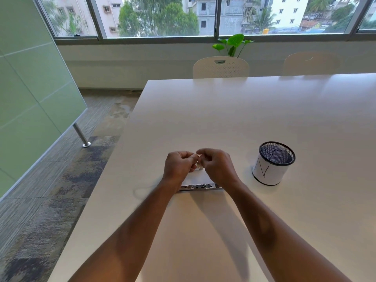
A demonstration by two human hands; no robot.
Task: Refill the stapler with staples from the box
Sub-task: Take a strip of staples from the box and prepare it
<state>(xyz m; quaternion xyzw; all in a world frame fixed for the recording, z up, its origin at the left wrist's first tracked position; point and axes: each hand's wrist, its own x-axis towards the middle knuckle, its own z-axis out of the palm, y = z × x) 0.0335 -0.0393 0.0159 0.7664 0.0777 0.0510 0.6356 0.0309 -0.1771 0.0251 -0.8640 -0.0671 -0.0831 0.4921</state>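
My left hand [179,166] and my right hand [216,165] meet above the white table [234,115], fingertips pinched together on a small white staple box [199,166] that shows only as a sliver between them. Just below the hands, the stapler [198,187] lies flat on the table, swung open, with its metal staple channel facing up. Both wrists cover the stapler's ends. No loose staples can be made out.
A black mesh pen cup [273,162] wrapped in white paper stands to the right of my hands. Two white chairs [221,67] sit at the table's far edge, with a green plant [233,44] behind. The table's left edge [114,151] drops to carpet.
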